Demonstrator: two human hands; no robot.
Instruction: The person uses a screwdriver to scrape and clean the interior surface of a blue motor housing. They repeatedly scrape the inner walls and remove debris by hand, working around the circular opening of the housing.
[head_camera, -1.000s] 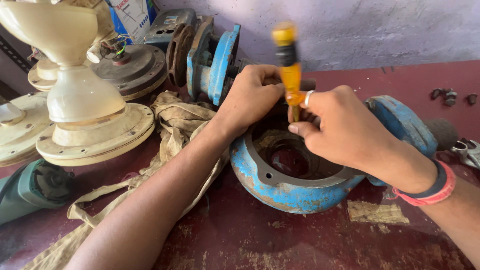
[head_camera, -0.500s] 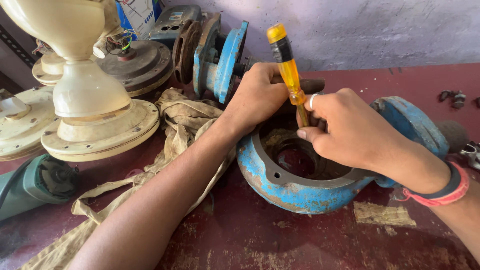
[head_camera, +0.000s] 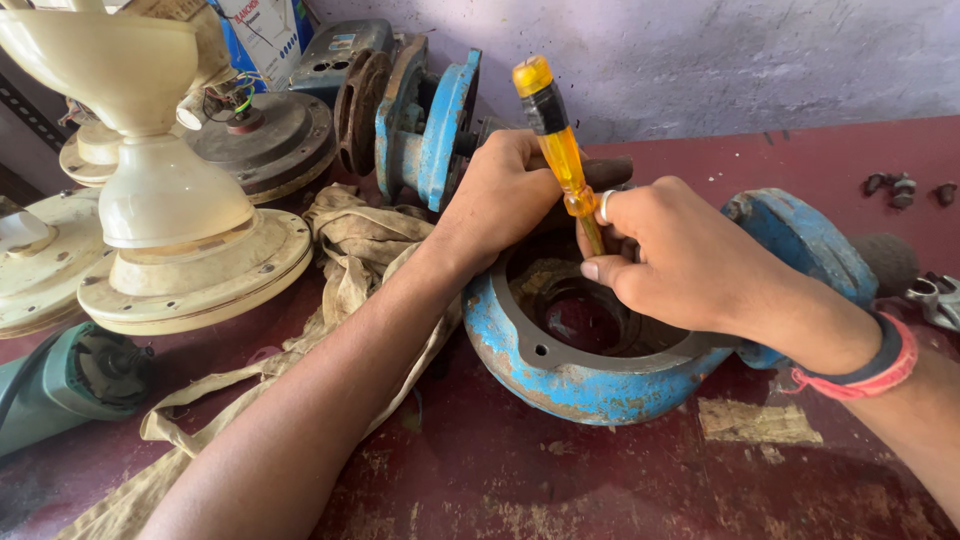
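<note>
screwdriver (head_camera: 562, 150) upright, tip down inside one blue pump casing (head_camera: 590, 380).
right hand (head_camera: 680, 260) grips its shaft, yellow handle tilted up-left; left hand (head_camera: 500, 195) closed on the casing's far rim. two cream fan housings (head_camera: 190, 270) left.

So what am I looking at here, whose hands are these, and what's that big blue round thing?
The picture comes from a camera worn on a person's head, looking down at their own hands. The big blue round thing is a rusty metal casing, hollow inside, lying on a dark red table. The right hand holds a yellow screwdriver with its tip pointing down into the casing. The left hand rests on the casing's far rim. To the left lie a beige rag, cream fan parts and a green power tool.
</note>
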